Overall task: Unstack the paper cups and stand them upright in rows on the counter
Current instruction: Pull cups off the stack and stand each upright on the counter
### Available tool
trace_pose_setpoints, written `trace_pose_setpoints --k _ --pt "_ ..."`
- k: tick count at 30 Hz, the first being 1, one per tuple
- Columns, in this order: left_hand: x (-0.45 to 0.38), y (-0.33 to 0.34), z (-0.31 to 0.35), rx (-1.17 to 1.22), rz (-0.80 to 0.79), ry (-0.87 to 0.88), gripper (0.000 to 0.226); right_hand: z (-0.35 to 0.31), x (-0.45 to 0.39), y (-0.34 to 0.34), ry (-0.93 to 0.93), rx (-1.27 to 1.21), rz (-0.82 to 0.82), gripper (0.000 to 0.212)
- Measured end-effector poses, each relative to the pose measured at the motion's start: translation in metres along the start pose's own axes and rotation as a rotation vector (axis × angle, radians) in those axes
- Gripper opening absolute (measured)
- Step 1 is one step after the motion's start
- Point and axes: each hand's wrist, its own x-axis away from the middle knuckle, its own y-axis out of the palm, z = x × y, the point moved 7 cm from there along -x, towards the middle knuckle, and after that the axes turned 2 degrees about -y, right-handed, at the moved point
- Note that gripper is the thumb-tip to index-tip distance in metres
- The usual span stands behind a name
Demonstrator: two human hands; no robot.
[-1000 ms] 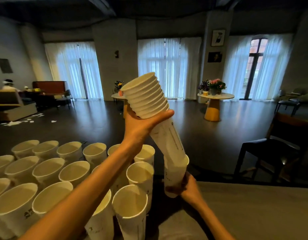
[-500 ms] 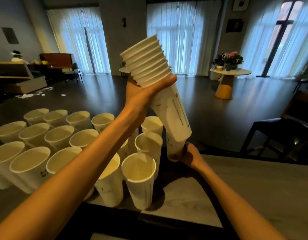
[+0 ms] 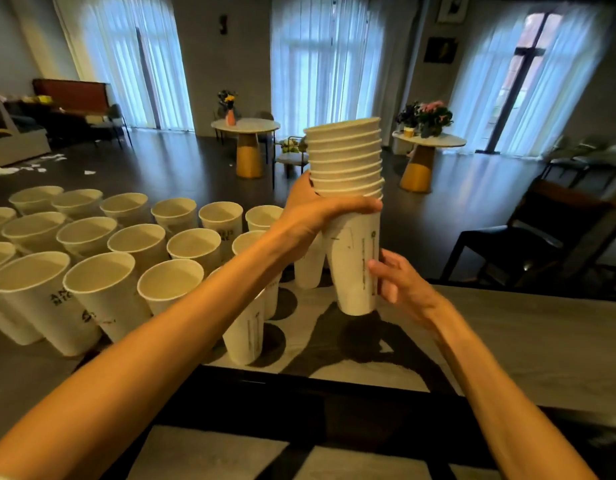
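Note:
A stack of white paper cups hangs nearly upright above the counter, several rims fanned at its top. My left hand grips the stack just below the rims. My right hand holds the lower wall of the bottom cup, fingers curled around its right side. Its base floats just above the counter surface. Left of the stack, several single cups stand upright in rows.
A dark gap runs along the counter's near edge. Beyond the counter stand a black chair, two round tables with flowers, and curtained windows. Scraps of paper litter the floor at far left.
The stack has swung from a leftward tilt to nearly upright and dropped lower. My right hand has shifted from under the cup's base to its right side wall.

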Motion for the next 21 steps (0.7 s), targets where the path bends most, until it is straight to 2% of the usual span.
trace_pose_setpoints --k 3,6,9,12,14,15,16,18,19,20,21 --pt "0.007 0.012 0.001 -0.045 0.022 0.005 0.052 -0.009 0.012 -0.010 -0.009 0.209 0.103 0.042" --pt "0.011 0.006 0.003 -0.077 0.086 0.013 0.064 -0.012 0.010 -0.006 -0.041 0.258 0.094 0.036" --pt "0.014 -0.004 0.006 -0.133 0.184 0.047 0.078 -0.010 0.003 0.003 -0.059 0.293 0.132 0.047" --pt "0.010 -0.022 0.017 -0.099 0.288 0.096 0.085 0.012 -0.015 0.015 -0.033 0.410 0.172 0.070" --pt "0.007 -0.038 0.029 -0.026 0.337 0.115 0.094 0.039 -0.033 0.027 0.138 0.479 0.164 0.088" --pt "0.006 -0.045 0.033 0.011 0.357 0.120 0.098 0.056 -0.039 0.034 0.276 0.527 0.092 0.089" --pt "0.005 -0.054 0.038 0.043 0.379 0.126 0.097 0.071 -0.038 0.040 0.379 0.545 -0.005 0.078" --pt "0.006 -0.068 0.045 0.098 0.408 0.141 0.089 0.089 -0.047 0.041 0.455 0.526 0.020 0.052" --pt "0.007 -0.074 0.047 0.121 0.419 0.154 0.089 0.090 -0.053 0.037 0.398 0.485 0.137 0.053" --pt "0.008 -0.080 0.050 0.144 0.429 0.174 0.094 0.088 -0.055 0.032 0.265 0.404 0.238 0.062" --pt "0.008 -0.088 0.051 0.154 0.446 0.188 0.103 0.090 -0.049 0.029 0.168 0.330 0.288 0.068"
